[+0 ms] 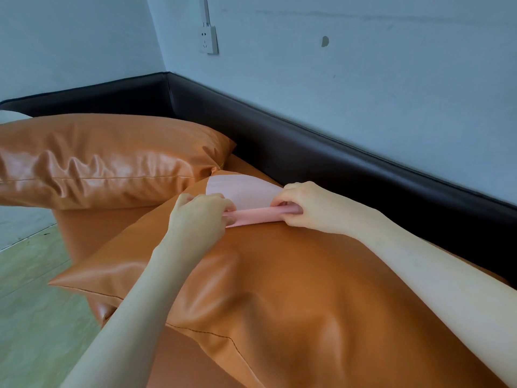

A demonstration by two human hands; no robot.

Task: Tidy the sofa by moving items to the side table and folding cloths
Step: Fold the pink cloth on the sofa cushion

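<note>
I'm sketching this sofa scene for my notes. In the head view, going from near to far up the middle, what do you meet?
Near orange cushion → left hand and right hand gripping the pink cloth → far orange cushion → black sofa back → wall socket.

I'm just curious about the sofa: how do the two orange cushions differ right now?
The near cushion lies flat and smooth under the person's arms, with the pink cloth on its far end; the far cushion carries nothing. The far cushion is wrinkled along its front edge, the near one mostly taut. The far one lies across the sofa's end by the corner. Both are glossy orange leather-like covers.
</note>
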